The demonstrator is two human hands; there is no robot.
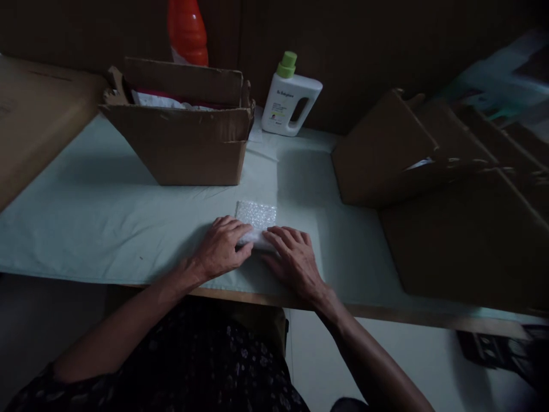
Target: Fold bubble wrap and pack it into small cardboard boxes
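Because the bubble wrap (256, 214) lies close to the front edge of the table (240, 296), both bare arms reach only a little over that edge. The left hand (223, 246) has its thumb and fingers closed on the left end of the thick near part; the right hand (295, 254) lays its fingers on the right end, but whether its thumb, which is dim, also grips, one cannot tell. The two hands are near each other but apart, and the flat part of the bubble wrap lies beyond them on the pale green cloth (98, 229). It seems that the wrap is being folded or rolled; for this, an equal pressure from both sides would serve best, so that the edge comes straight. It would help also to smooth the flat part first, and not to press so strongly that the bubbles burst. Behind, to the left, stands an open cardboard box (197, 149) with something white inside; to the right are other brown boxes (463, 234). Farther back stand a white bottle (278, 106) with a green cap and an orange bottle (187, 28).
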